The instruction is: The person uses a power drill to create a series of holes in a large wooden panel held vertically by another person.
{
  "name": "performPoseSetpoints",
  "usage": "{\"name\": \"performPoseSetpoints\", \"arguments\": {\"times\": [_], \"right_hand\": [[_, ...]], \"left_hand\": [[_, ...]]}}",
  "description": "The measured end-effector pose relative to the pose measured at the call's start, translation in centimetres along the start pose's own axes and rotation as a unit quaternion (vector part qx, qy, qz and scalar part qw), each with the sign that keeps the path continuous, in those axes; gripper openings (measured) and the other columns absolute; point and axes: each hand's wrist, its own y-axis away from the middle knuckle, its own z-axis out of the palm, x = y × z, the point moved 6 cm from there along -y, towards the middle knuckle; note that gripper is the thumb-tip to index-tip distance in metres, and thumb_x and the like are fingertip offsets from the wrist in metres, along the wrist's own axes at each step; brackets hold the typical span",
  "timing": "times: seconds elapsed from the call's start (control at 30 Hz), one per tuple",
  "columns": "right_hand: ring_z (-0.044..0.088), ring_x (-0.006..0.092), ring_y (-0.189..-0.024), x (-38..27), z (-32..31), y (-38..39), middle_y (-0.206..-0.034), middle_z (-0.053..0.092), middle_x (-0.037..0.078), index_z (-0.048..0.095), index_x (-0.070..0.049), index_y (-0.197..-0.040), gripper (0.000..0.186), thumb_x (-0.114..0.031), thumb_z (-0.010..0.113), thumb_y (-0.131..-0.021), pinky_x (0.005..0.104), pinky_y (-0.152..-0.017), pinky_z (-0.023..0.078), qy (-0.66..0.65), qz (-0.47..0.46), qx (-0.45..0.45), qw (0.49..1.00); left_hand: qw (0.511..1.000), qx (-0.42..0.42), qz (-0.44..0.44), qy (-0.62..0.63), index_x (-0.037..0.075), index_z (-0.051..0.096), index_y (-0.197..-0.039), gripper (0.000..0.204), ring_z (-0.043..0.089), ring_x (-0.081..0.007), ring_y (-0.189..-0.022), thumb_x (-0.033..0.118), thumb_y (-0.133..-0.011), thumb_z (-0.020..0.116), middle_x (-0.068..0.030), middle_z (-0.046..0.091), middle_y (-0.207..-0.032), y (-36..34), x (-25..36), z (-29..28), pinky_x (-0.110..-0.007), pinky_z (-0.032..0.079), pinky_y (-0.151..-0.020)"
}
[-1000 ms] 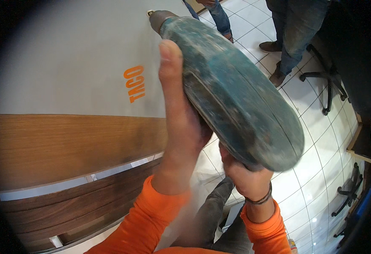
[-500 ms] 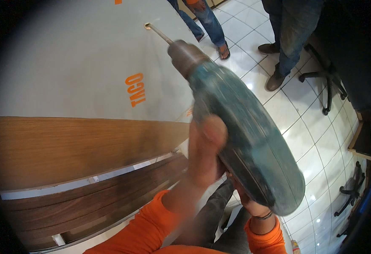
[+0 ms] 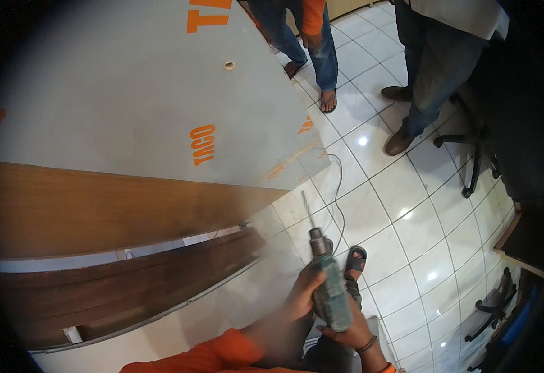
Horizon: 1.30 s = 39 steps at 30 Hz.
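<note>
A teal power drill (image 3: 333,292) with a long thin bit (image 3: 308,209) is held low in front of me, the bit pointing up and away. My left hand (image 3: 303,293) is closed on the drill's left side, behind the chuck. My right hand (image 3: 354,331) grips it from below near the rear; the body hides most of those fingers. The bit tip is apart from the grey-covered panel (image 3: 129,112), just off its near right corner. A small round hole (image 3: 229,66) shows in the panel's far part.
The panel's wooden edge (image 3: 116,205) faces me, with dark wood slats (image 3: 116,292) below. Two people stand beyond, one with a brown shoe (image 3: 400,142), one with a sandal (image 3: 328,101). A thin cable (image 3: 342,214) crosses the tiles. Wheeled chair bases (image 3: 470,146) stand right.
The drill's bit has come out of the panel's hole. Both hands have brought the drill down and back toward me, past the panel's corner.
</note>
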Motion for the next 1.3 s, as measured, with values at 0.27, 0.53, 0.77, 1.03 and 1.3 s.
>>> {"name": "performPoseSetpoints", "arguments": {"times": [0.27,0.53,0.77,1.03,1.3], "right_hand": [[0.043,0.0456,-0.129,15.8,4.4,8.7,-0.143,0.039,0.028,0.046,-0.01,-0.138,0.076,-0.051,0.07,-0.078,0.0495,-0.107,0.037,0.122,0.252,-0.114,0.953],[0.017,0.0483,-0.142,21.9,11.5,13.1,-0.155,0.009,0.029,0.04,-0.014,-0.144,0.086,-0.062,0.067,-0.078,0.0492,-0.114,0.027,0.063,0.353,-0.102,0.928],[0.02,0.0465,-0.142,20.7,14.0,13.8,-0.156,0.01,0.027,0.041,-0.017,-0.144,0.083,-0.061,0.066,-0.079,0.0483,-0.114,0.028,0.085,0.387,-0.081,0.914],[0.042,0.0362,-0.133,23.4,15.3,18.1,-0.138,0.049,0.022,0.05,-0.012,-0.138,0.068,-0.053,0.063,-0.085,0.0423,-0.11,0.035,0.006,0.403,0.047,0.914],[0.051,0.0372,-0.125,15.7,15.8,23.3,-0.13,0.057,0.023,0.053,-0.011,-0.136,0.07,-0.061,0.055,-0.087,0.0428,-0.104,0.04,-0.03,0.434,0.119,0.893]], "left_hand": [[0.974,0.101,-0.14,0.147,0.006,0.055,-0.118,0.078,0.066,-0.0306,-0.087,0.074,-0.091,0.026,-0.0172,0.065,-0.097,7.0,-6.8,-9.3,-0.045,0.054,-0.081],[0.95,0.141,-0.152,0.232,0.003,0.061,-0.106,0.092,0.066,-0.0297,-0.077,0.082,-0.085,0.018,-0.0144,0.067,-0.087,10.3,-7.9,-9.8,-0.045,0.055,-0.073],[0.947,0.178,-0.168,0.207,0.003,0.063,-0.1,0.093,0.065,-0.0304,-0.075,0.083,-0.085,0.019,-0.0144,0.067,-0.085,11.9,-7.3,-11.0,-0.045,0.055,-0.073],[0.952,0.157,-0.118,0.233,0.005,0.063,-0.098,0.094,0.063,-0.0327,-0.073,0.089,-0.077,0.027,-0.0142,0.065,-0.081,17.0,-7.1,-15.4,-0.047,0.052,-0.07],[0.924,0.141,-0.033,0.353,0.011,0.062,-0.088,0.081,0.056,-0.0283,-0.073,0.086,-0.077,0.036,-0.0092,0.061,-0.078,19.1,-4.4,-18.1,-0.045,0.047,-0.071]]}}
